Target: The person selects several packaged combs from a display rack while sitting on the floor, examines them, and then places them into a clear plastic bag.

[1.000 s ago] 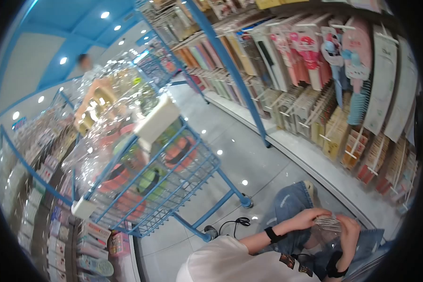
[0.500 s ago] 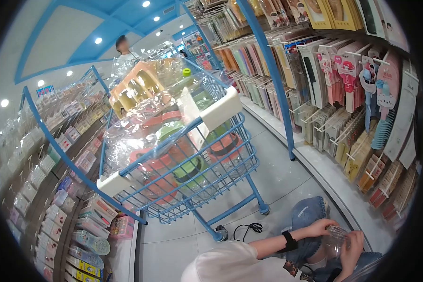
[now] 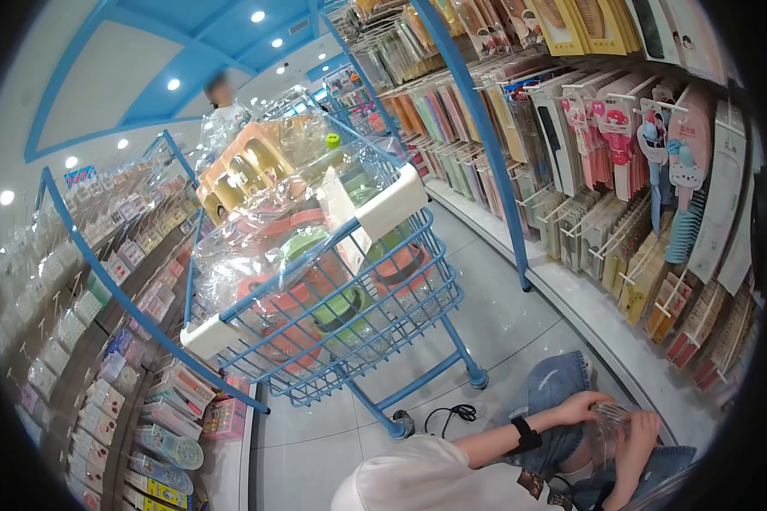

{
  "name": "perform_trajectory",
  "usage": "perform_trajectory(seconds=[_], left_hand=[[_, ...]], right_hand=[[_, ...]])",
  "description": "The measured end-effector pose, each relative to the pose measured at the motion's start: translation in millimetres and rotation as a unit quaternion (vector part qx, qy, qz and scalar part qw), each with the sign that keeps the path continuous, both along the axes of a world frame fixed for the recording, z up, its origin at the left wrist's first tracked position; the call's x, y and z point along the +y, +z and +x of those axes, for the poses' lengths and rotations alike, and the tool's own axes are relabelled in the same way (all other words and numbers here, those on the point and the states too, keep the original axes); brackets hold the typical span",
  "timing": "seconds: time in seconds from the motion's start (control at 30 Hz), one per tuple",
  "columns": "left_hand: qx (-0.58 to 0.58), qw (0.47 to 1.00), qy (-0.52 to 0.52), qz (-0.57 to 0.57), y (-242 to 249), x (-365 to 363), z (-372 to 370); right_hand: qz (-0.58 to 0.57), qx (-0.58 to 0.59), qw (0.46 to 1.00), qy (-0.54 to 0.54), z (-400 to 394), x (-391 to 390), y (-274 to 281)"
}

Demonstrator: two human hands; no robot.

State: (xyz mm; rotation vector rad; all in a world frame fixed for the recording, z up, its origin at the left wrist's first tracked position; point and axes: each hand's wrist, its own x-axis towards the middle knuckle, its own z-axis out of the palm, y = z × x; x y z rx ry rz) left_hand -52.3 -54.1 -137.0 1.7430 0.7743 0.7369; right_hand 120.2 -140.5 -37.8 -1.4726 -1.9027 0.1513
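At the lower right, over blue denim at my knees, my left hand (image 3: 586, 407) has its fingers closed on the top of a crinkled clear plastic bag (image 3: 607, 433). My right hand (image 3: 640, 433) pinches the same bag from the other side, its fingers bent over the edge. What the bag contains, if anything, is too small and shiny to make out. A black band (image 3: 527, 434) circles my left wrist.
A blue wire shopping cart (image 3: 341, 315) stands in front, piled with plastic-wrapped red and green goods. Packaged combs and brushes hang on the right rack (image 3: 571, 170). Small packages fill the left shelves (image 3: 102, 341). A black cable (image 3: 452, 416) lies on the floor; a person (image 3: 223, 106) stands beyond.
The view has shifted slightly, so the cart and racks sit a little differently in it. Both hands keep hold of the plastic bag, with only small finger movement.
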Motion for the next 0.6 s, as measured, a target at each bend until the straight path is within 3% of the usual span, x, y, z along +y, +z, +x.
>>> perform_trajectory(seconds=[0.6], left_hand=[[-0.005,1.0,0.003,-0.028,4,1,0]], right_hand=[[-0.006,0.04,0.999,0.028,0,1,6]])
